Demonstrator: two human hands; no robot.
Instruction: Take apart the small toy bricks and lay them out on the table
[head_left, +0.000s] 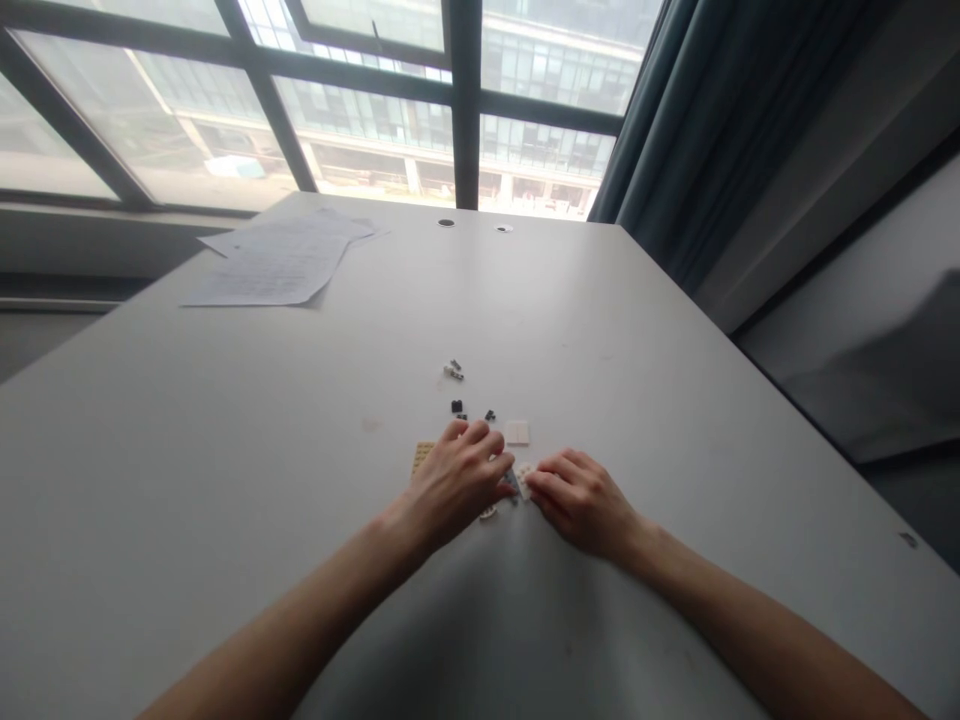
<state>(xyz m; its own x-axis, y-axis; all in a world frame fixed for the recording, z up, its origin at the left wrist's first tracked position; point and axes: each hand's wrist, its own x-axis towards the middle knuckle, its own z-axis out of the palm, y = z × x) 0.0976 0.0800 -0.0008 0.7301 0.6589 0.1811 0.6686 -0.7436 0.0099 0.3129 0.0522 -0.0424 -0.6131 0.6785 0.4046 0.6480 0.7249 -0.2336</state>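
Note:
My left hand [466,465] curls its fingers over several small pieces near the table's middle. Between its thumb and forefinger shows a small grey building brick [512,481], partly hidden. Close against that brick is a white studded building brick [524,479], pinched in the fingertips of my right hand [577,495]. A tan studded plate [422,456] sticks out from behind my left hand. Under the same hand, a round cream piece [488,512] lies partly covered. Whether the grey and white bricks are joined I cannot tell.
Two flat white tiles [517,432] lie beyond my hands. Black pieces [457,406] and small grey and white pieces [454,370] are farther off on the white table [225,480]. Printed papers [277,260] rest at the far left, before the window.

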